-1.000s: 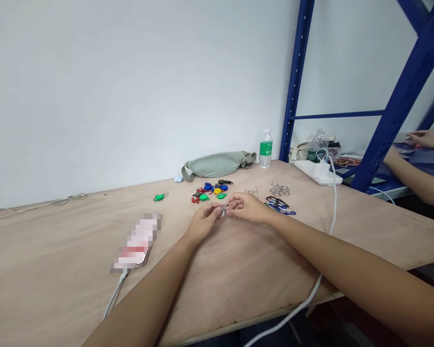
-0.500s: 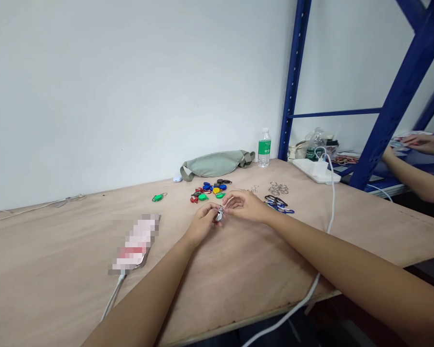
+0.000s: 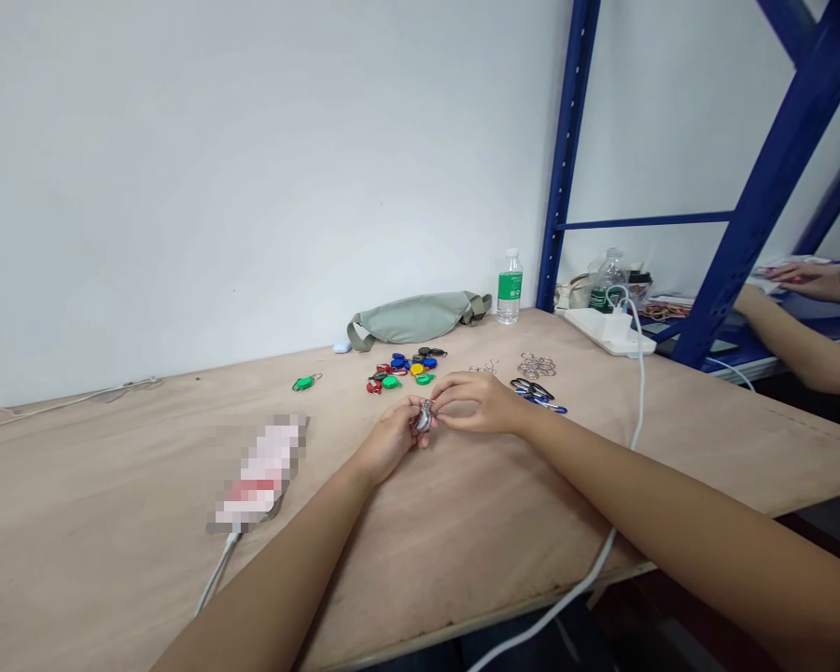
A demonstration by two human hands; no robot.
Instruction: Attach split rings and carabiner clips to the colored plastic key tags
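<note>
My left hand is closed around a silvery badge reel, holding it just above the table. Against the reel's right side, the thumb and fingers of my right hand are pinched together; any small part between those fingertips is hidden. Beyond my hands lies a loose group of coloured badge reels in red, green, blue, yellow and black. One green badge reel rests apart to the left. Behind my right hand are metal split rings, some smaller metal pieces and black and blue carabiners.
A phone, blurred out, lies left on a cable. At the back are a grey-green waist bag and a water bottle. A white power strip trails a cable across the right side. Past the blue rack post, another person's arms show.
My right hand's fingers have closed in on the badge reel and now meet at its side. The reel has turned slightly in my left hand, showing more of its silvery surface.
</note>
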